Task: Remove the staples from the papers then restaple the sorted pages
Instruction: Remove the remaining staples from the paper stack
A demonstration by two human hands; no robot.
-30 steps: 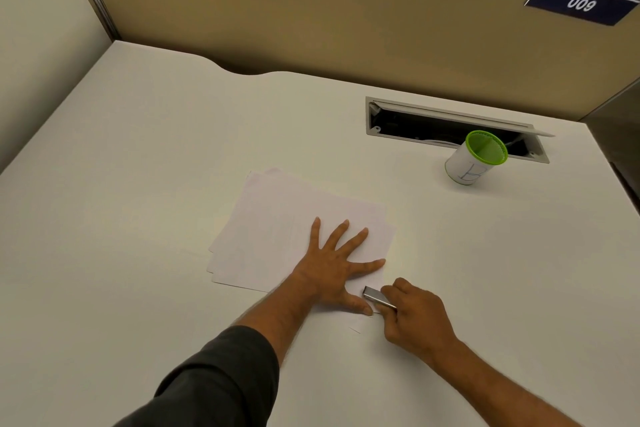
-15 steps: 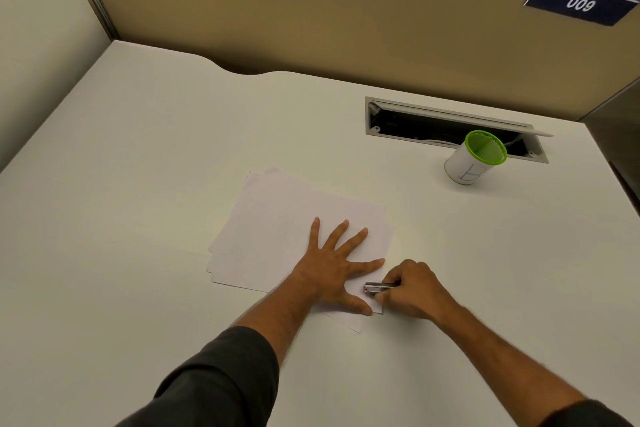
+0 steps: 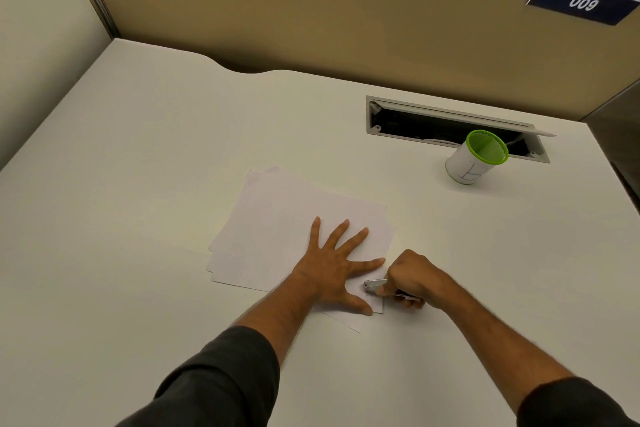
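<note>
A loose stack of white papers (image 3: pixel 277 218) lies on the pale desk (image 3: pixel 138 149), slightly fanned out. My left hand (image 3: pixel 332 267) presses flat on the stack's near right part, fingers spread. My right hand (image 3: pixel 412 279) is closed around a small silver metal tool (image 3: pixel 374 286), a stapler or staple remover. The tool's tip rests on the papers' near right corner, just beside my left thumb and index finger. Most of the tool is hidden inside my fist.
A white cup with a green rim (image 3: pixel 476 158) stands at the back right, in front of an open cable slot (image 3: pixel 450 126) in the desk. Tan partition walls (image 3: pixel 311 10) close off the back and left.
My right hand has moved left and turned over the tool, bringing its tip onto the papers' corner. My left hand has stayed flat on the stack.
</note>
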